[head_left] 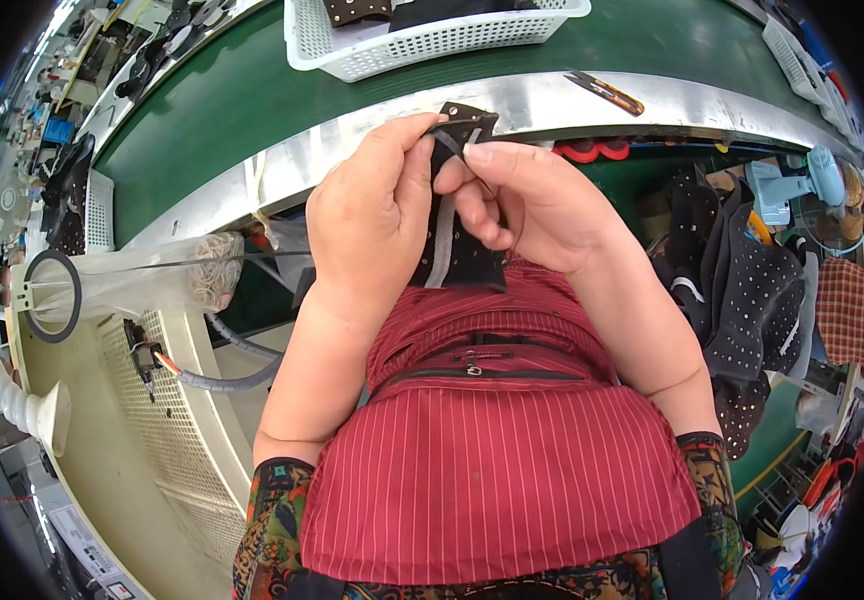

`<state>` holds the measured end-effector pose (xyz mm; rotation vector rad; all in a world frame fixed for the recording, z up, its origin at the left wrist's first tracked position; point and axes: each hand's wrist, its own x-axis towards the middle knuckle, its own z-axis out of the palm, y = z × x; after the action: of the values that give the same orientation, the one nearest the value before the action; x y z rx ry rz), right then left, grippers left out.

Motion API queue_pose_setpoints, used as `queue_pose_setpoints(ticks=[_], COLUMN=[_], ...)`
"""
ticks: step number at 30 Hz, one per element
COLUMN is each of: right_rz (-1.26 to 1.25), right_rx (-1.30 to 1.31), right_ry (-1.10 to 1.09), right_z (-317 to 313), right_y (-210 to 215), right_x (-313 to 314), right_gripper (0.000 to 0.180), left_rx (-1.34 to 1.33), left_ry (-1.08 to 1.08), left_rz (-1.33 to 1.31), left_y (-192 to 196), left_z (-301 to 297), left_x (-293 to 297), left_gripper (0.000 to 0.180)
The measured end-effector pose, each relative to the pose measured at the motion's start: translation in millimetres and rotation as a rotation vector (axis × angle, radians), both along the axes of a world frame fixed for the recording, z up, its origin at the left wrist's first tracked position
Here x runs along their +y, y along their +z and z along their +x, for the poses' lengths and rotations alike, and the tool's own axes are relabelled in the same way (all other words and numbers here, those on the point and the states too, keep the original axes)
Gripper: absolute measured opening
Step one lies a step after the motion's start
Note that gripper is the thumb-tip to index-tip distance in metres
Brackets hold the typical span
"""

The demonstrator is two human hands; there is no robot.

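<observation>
In front of my chest I hold up a black studded piece (467, 262) of shoe-upper-like material, with a grey strip running down its side. My left hand (370, 205) is closed on the piece's upper left edge between thumb and forefinger. At the upper right edge, my right hand (542, 205) pinches a narrow dark strip (450, 147) between thumb and fingers, its other fingers curled. The lower part of the piece hangs by my red striped apron (502, 450). A dark tape (252, 256) stretches from the left toward my left wrist, where it passes from sight.
A metal-edged green conveyor (222, 110) crosses ahead, carrying a white basket (442, 50). Orange-handled thread snips (607, 92) lie on its metal edge. Left are a mesh-topped cream machine table (82, 400) and a black ring (53, 296). Black studded pieces (732, 290) hang right, near a blue fan (797, 185).
</observation>
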<state>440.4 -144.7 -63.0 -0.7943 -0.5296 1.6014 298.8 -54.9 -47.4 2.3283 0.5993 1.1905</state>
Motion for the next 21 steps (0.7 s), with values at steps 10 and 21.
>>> queue_pose_setpoints(ticks=[10,21], right_rz=[0.150,0.185], right_rx=[-0.728,-0.975], right_ry=[-0.508,-0.616], right_z=[-14.9,-16.9], right_y=[5.6,8.1], right_x=[-1.7,2.0], right_gripper=[0.013,0.010], left_rx=[-0.146,-0.295], left_ry=[-0.136,-0.276], left_rz=[-0.660,-1.073], left_y=[-5.8,-1.4], left_z=[-2.5,-4.3], left_x=[-3.9,-5.2], left_gripper=[0.012,0.014])
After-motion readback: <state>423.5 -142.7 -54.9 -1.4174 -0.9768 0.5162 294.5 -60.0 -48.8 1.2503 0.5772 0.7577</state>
